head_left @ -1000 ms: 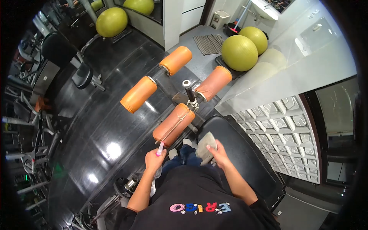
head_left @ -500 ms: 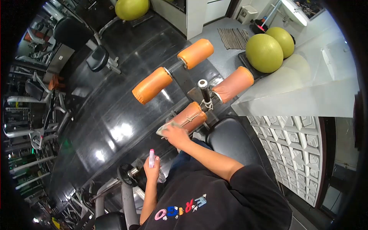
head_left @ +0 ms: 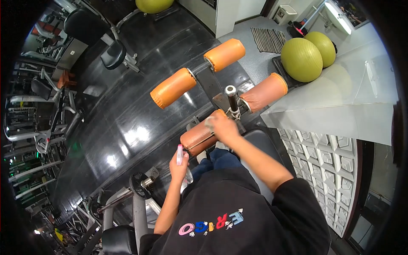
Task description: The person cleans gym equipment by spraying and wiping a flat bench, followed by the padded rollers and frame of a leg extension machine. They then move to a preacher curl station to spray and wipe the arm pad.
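My left hand (head_left: 178, 168) is wrapped round a clear spray bottle (head_left: 188, 177) with a pink and white spray head, held upright in front of my body. A short way off, my right hand (head_left: 224, 128) presses on the near orange foam roller pad (head_left: 197, 139). Bunched under its fingers is a pale cloth (head_left: 209, 122), mostly hidden and slightly blurred. Cord runs along this pad and is tied round the metal post (head_left: 231, 98) beside it. On the post's other side sits a matching roller pad (head_left: 265, 93).
Two more orange pads (head_left: 173, 88) stand farther out on the machine frame. A black padded seat (head_left: 259, 146) is by my right side. Green exercise balls (head_left: 301, 60) rest near the white ledge (head_left: 331, 106). A weight machine (head_left: 138, 187) stands close on my left.
My right hand has moved with the cloth from the pad's outer end towards the post. My left hand still holds the spray bottle, slightly farther up and right in view.
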Available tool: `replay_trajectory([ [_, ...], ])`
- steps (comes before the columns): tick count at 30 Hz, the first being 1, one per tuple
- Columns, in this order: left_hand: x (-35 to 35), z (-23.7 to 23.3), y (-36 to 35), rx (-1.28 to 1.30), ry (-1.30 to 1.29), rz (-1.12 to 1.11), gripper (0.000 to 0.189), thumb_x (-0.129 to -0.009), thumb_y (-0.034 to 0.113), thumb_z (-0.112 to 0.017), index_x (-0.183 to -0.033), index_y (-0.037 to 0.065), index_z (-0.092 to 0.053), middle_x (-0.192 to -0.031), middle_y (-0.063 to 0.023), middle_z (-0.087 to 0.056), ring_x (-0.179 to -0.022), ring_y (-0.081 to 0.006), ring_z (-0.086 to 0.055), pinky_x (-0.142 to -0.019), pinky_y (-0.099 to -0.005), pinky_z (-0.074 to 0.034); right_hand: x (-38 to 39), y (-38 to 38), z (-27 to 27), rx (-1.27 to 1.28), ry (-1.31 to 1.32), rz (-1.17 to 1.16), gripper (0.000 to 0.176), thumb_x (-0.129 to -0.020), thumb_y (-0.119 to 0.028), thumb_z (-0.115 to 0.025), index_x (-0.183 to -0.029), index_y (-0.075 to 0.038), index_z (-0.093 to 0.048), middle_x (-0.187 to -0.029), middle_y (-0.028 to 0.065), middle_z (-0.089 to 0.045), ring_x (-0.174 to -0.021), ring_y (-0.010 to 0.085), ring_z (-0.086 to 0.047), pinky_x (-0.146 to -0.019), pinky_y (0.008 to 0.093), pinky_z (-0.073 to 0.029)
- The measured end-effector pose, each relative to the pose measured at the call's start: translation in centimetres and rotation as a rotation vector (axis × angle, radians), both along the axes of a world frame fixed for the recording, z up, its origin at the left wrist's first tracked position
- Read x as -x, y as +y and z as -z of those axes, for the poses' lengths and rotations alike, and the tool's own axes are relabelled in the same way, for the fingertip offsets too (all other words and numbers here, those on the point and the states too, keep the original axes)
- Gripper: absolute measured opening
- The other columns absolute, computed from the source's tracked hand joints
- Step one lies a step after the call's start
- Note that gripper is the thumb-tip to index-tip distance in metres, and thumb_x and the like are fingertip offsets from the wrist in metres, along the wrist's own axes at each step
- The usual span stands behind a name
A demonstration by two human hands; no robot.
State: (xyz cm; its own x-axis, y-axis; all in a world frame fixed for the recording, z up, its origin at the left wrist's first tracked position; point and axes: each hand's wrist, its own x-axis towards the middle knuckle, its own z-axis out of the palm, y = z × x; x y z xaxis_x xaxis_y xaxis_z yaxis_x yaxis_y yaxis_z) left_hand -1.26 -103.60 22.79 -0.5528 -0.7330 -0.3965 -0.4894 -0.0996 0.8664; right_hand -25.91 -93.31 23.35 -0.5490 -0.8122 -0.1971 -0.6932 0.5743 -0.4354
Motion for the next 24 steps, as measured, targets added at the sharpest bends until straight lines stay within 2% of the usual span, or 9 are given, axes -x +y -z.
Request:
replay_trajectory([
  [4,3.4,1.5,-1.4,-0.107,0.039,-0.122,0.035,-0.091,0.03,-0.067,-0.108,0.0,-0.065,-0.079,-0.0056,-0.066,-0.06,-0.0134,-0.062,-0.057,-0.0292,-0.05,-7.2,-0.9,2.0,0.172,-0.119,-0.209,0.032,-0.084,-0.012,-0.061,-0.116,-0.014,-0.062,-0.114,0.013,-0.058,-0.098,0.037,-0.064,-0.082,0.0471,-0.054],
  [9,4.7,1.6,-2.0,-0.059,-0.142,0.097,0.038,-0.089,0.033,-0.068,-0.106,-0.001,-0.067,-0.072,-0.0062,-0.066,-0.06,-0.0155,-0.063,-0.058,-0.0313,-0.05,-3.6,4.5,0.1,0.23,-0.37,-0.173,0.036,-0.084,-0.013,-0.062,-0.119,-0.02,-0.065,-0.119,0.0044,-0.064,-0.103,0.0302,-0.064,-0.088,0.0434,-0.053],
  [10,4.9,0.7,-1.8,0.041,-0.229,0.153,0.038,-0.088,0.033,-0.068,-0.105,-0.001,-0.068,-0.073,-0.0073,-0.067,-0.061,-0.0158,-0.064,-0.059,-0.0319,-0.051,-2.8,6.0,0.6,0.198,-0.381,-0.12,0.034,-0.084,-0.015,-0.062,-0.117,-0.019,-0.066,-0.115,0.0059,-0.065,-0.103,0.0305,-0.064,-0.088,0.0435,-0.053],
  [11,4.7,-0.3,-1.8,0.082,-0.313,0.239,0.048,-0.087,0.038,-0.069,-0.119,0.002,-0.066,-0.084,-0.0152,-0.071,-0.072,-0.0222,-0.07,-0.07,-0.0355,-0.054,-1.7,7.6,1.0,0.147,-0.419,-0.036,0.034,-0.084,-0.017,-0.062,-0.118,-0.018,-0.066,-0.112,0.0091,-0.066,-0.104,0.0312,-0.064,-0.088,0.0435,-0.052],
  [15,2.3,0.0,0.0,0.3,-0.315,0.356,0.05,-0.085,0.031,-0.069,-0.128,0.007,-0.062,-0.096,-0.018,-0.07,-0.089,-0.0336,-0.069,-0.08,-0.0398,-0.053,1.0,11.0,2.4,0.346,-0.434,0.348,0.031,-0.086,-0.016,-0.061,-0.117,-0.01,-0.064,-0.11,0.0161,-0.066,-0.105,0.0364,-0.063,-0.089,0.0447,-0.05],
  [18,1.2,-1.7,2.7,0.187,-0.21,0.393,0.05,-0.085,0.031,-0.069,-0.128,0.008,-0.061,-0.093,-0.0189,-0.069,-0.086,-0.0344,-0.069,-0.081,-0.0407,-0.052,1.9,8.6,-0.2,0.409,-0.325,0.412,0.032,-0.087,-0.017,-0.061,-0.118,-0.01,-0.062,-0.113,0.0166,-0.064,-0.106,0.0377,-0.062,-0.089,0.0453,-0.05],
  [20,-0.1,0.0,3.2,0.244,-0.245,0.481,0.044,-0.087,0.026,-0.068,-0.126,0.005,-0.061,-0.092,-0.0158,-0.069,-0.079,-0.0276,-0.069,-0.072,-0.0374,-0.054,1.2,5.8,0.7,0.485,-0.231,0.386,0.034,-0.087,-0.015,-0.06,-0.121,-0.013,-0.061,-0.117,0.0159,-0.062,-0.105,0.0393,-0.061,-0.088,0.0467,-0.05],
  [22,-0.7,0.7,3.9,-0.019,0.097,0.066,0.035,-0.09,0.02,-0.066,-0.12,0.002,-0.062,-0.092,-0.0095,-0.068,-0.074,-0.0168,-0.066,-0.061,-0.0303,-0.054,-1.6,3.5,2.0,0.416,-0.26,0.415,0.036,-0.086,-0.013,-0.06,-0.122,-0.014,-0.061,-0.118,0.0147,-0.06,-0.106,0.0385,-0.06,-0.089,0.048,-0.05],
  [24,0.0,0.5,2.8,-0.007,0.155,-0.042,0.035,-0.092,0.018,-0.064,-0.121,-0.001,-0.061,-0.094,-0.0072,-0.066,-0.069,-0.0115,-0.063,-0.056,-0.0251,-0.052,-4.6,3.3,3.7,0.368,-0.249,0.24,0.038,-0.084,-0.01,-0.06,-0.122,-0.016,-0.06,-0.12,0.013,-0.059,-0.107,0.0384,-0.06,-0.089,0.0491,-0.051],
])
